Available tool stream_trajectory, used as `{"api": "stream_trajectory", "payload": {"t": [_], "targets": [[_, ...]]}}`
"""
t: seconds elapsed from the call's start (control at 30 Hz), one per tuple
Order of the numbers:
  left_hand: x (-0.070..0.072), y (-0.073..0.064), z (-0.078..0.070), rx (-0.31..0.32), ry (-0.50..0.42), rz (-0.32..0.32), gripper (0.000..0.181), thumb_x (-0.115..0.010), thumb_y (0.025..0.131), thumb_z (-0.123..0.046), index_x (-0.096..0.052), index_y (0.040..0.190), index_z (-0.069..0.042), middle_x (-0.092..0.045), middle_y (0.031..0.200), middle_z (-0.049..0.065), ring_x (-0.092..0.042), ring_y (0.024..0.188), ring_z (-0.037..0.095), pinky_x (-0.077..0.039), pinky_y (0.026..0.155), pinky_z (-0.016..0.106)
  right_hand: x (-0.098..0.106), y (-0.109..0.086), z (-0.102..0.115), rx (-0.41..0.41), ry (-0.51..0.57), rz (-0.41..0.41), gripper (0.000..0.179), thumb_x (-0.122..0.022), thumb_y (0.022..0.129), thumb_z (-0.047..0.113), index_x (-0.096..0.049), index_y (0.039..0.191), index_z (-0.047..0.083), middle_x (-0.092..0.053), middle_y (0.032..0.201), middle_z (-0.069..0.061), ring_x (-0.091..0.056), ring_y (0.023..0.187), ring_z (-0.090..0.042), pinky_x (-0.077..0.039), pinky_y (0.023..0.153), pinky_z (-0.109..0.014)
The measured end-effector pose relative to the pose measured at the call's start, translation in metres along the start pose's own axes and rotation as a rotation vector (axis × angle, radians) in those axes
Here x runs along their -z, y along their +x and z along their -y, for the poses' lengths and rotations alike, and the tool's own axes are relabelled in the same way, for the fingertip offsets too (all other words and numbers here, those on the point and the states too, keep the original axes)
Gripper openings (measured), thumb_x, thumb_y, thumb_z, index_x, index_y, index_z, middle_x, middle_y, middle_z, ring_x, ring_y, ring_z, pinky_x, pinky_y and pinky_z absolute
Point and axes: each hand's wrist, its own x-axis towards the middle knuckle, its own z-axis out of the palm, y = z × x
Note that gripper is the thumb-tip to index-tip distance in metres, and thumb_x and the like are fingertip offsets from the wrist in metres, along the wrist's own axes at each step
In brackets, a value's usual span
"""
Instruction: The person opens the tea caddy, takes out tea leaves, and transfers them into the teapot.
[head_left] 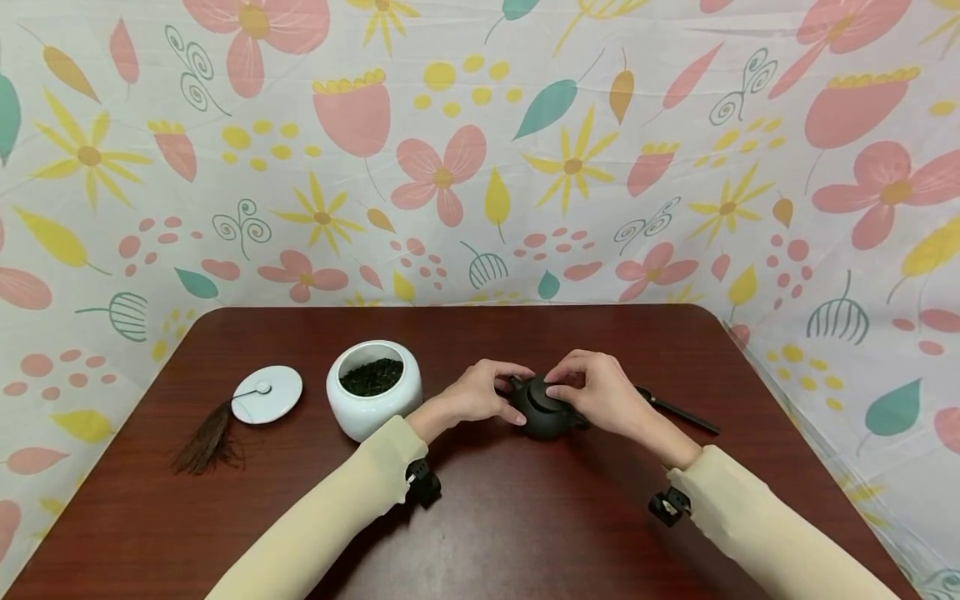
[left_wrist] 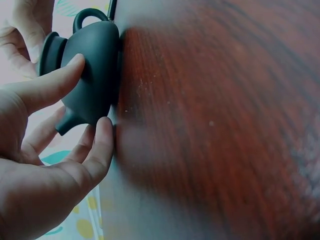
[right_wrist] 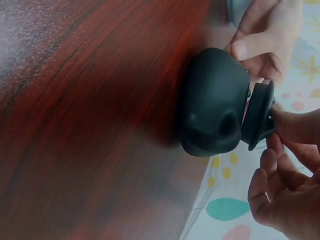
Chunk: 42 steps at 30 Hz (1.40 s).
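A small black teapot (head_left: 546,425) stands on the dark wooden table. My left hand (head_left: 480,393) holds it from the spout side, with the thumb on its body and the fingers near its base under the spout (left_wrist: 70,120). Between thumb and fingertips my right hand (head_left: 600,392) pinches the knob of the teapot's black lid (right_wrist: 258,117). In the right wrist view the lid sits tilted at the pot's mouth, with a narrow gap along one side. The looped handle (left_wrist: 90,17) points toward the right arm.
Left of the teapot is a white jar (head_left: 375,407) with dark tea leaves (head_left: 371,377) inside. Farther left lies its white lid (head_left: 277,407) with a brown tassel (head_left: 212,440). A thin black stick-like tool (head_left: 684,413) lies behind the right wrist. A floral cloth hangs behind the table.
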Motion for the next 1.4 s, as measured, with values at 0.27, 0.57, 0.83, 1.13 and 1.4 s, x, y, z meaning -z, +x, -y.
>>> {"api": "stream_trajectory", "payload": {"t": [0.27,0.57,0.83,1.13,1.4], "targets": [[0.000,0.000,-0.001,0.020,-0.017,0.006,0.069,-0.096,0.073,0.000,-0.073,0.135,-0.018,-0.069,0.129,-0.002,-0.066,0.111,0.019,-0.057,0.083,0.031,-0.003,0.002,0.000,0.010,0.004,0.012,0.010,-0.083,0.091,0.003,-0.083,0.099,0.009,-0.071,0.097,0.000,-0.067,0.088,-0.018,-0.055,0.075,-0.037],[0.000,0.001,0.001,0.010,-0.031,0.004,0.069,-0.096,0.072,0.003,-0.074,0.134,-0.018,-0.069,0.132,-0.001,-0.066,0.115,0.022,-0.056,0.087,0.031,-0.007,0.002,-0.002,0.025,-0.003,0.002,0.010,-0.083,0.090,0.003,-0.083,0.098,0.008,-0.072,0.096,0.000,-0.064,0.083,-0.016,-0.052,0.071,-0.034],[0.001,0.001,0.001,0.009,-0.063,0.011,0.069,-0.094,0.073,0.006,-0.074,0.135,-0.017,-0.069,0.132,0.000,-0.066,0.116,0.024,-0.057,0.087,0.032,-0.007,0.003,-0.002,-0.009,-0.014,0.018,0.010,-0.083,0.091,0.004,-0.083,0.099,0.011,-0.072,0.097,0.001,-0.062,0.083,-0.015,-0.052,0.072,-0.035],[0.002,0.001,0.002,-0.001,-0.123,0.023,0.064,-0.091,0.075,0.008,-0.074,0.133,-0.012,-0.069,0.131,0.002,-0.067,0.113,0.023,-0.057,0.079,0.030,-0.011,0.002,-0.003,-0.025,-0.003,0.025,0.010,-0.083,0.091,0.005,-0.083,0.099,0.010,-0.071,0.097,0.002,-0.063,0.084,-0.015,-0.053,0.073,-0.035],[0.002,0.003,0.004,0.001,-0.124,0.023,0.063,-0.092,0.075,0.007,-0.074,0.132,-0.012,-0.070,0.130,0.002,-0.067,0.112,0.022,-0.057,0.079,0.030,-0.012,0.003,-0.004,-0.029,-0.003,0.012,0.010,-0.084,0.091,0.004,-0.083,0.098,0.011,-0.071,0.095,0.002,-0.063,0.083,-0.014,-0.053,0.073,-0.035]]}}
